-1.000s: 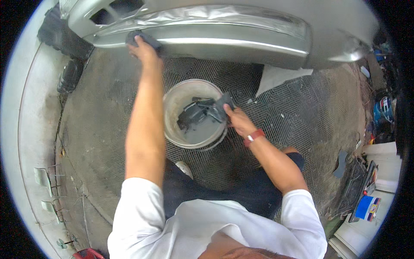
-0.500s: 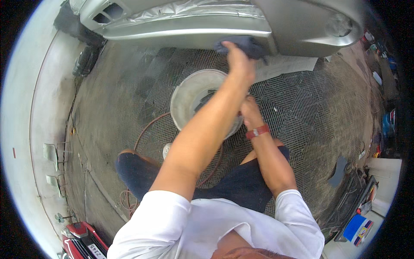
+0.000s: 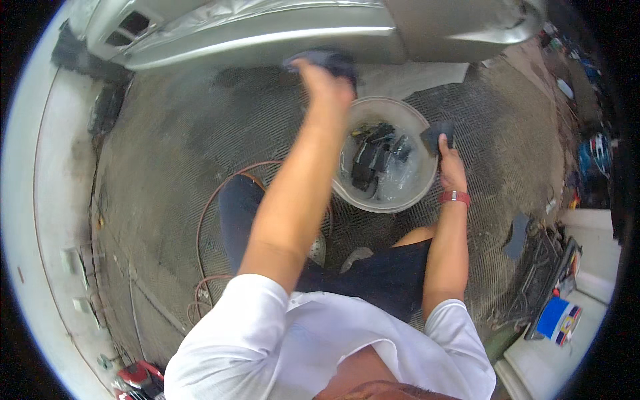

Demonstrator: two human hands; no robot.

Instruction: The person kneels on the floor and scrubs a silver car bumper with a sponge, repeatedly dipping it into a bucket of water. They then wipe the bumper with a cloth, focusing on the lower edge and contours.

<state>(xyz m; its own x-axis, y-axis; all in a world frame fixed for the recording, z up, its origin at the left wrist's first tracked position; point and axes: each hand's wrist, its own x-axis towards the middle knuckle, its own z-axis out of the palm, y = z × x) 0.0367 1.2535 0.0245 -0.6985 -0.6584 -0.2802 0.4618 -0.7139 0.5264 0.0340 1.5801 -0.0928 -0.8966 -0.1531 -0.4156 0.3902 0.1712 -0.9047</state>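
My left hand (image 3: 325, 85), blurred by motion, is closed on a dark blue-grey cloth (image 3: 333, 61) at the lower edge of a silver car bumper (image 3: 280, 47). To its right, my right hand (image 3: 451, 163) grips a dark grey sheet (image 3: 437, 138) that looks like sandpaper, with the thumb on top. This sheet overlaps the right rim of a whitish bucket (image 3: 427, 187). Inside the bucket, several dark flat pieces (image 3: 371, 159) lie in what looks like water.
A pale sheet of paper (image 3: 417, 81) lies on the floor under the bumper. A reddish hose (image 3: 201, 233) curls left of my knee. To the right are a dark flat piece (image 3: 515, 238), a dark frame (image 3: 533, 273) and a blue-and-white container (image 3: 557, 320).
My left hand with the cloth has moved left along the bumper's lower edge. My right hand has come out from beside my left forearm to the bucket's right rim, with the dark sheet now showing.
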